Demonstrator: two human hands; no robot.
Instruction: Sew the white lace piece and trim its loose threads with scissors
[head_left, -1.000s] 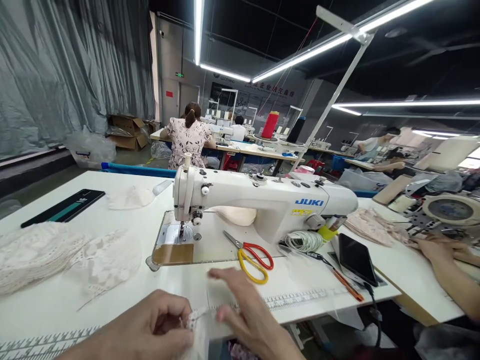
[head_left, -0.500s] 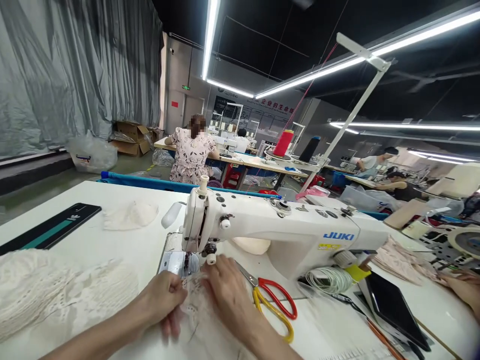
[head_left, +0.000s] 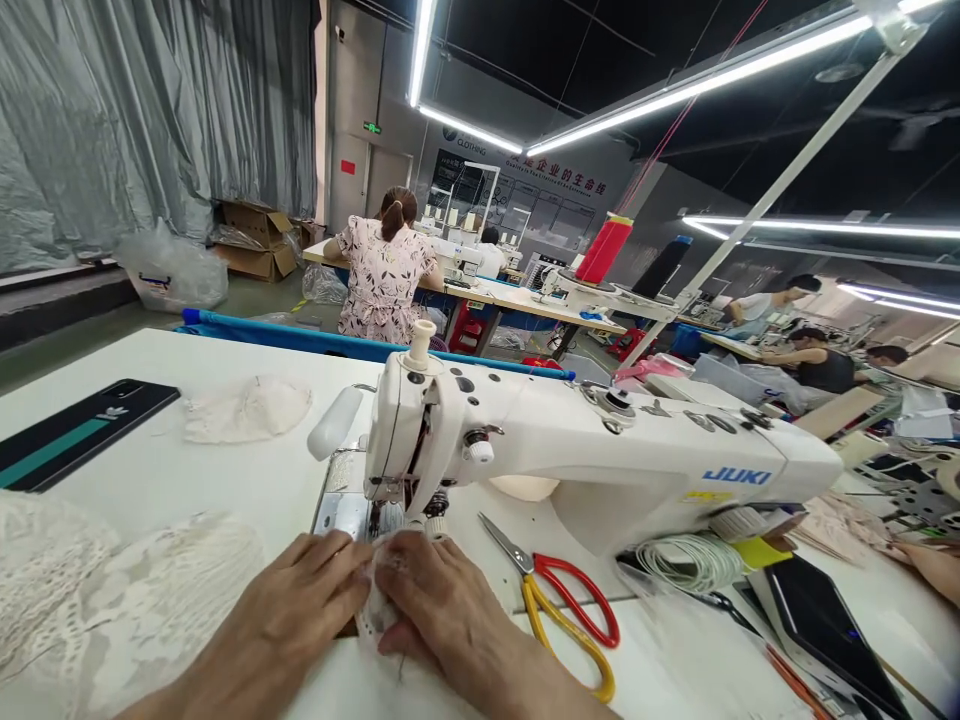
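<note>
A: Grip?
B: Right hand point(head_left: 450, 600) clamped on lace piece point(head_left: 373, 612); left hand point(head_left: 300, 600) at its left edge, fingertips partly hidden, cannot tell if pinched.
A: Lace's position?
B: Between both hands, just before the presser foot point(head_left: 375, 518).
A: Nearby?
B: Scissors point(head_left: 528, 564) right of the grip, blades open slightly unclear; lace stack point(head_left: 172, 570) left.

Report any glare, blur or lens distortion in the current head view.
Head view: ceiling tube lights glare white; the sewing machine is sharp enough to read its lettering; clear plastic beside the scissors looks smeared; wide-angle stretching tilts the background and elongates things near the edges.
</note>
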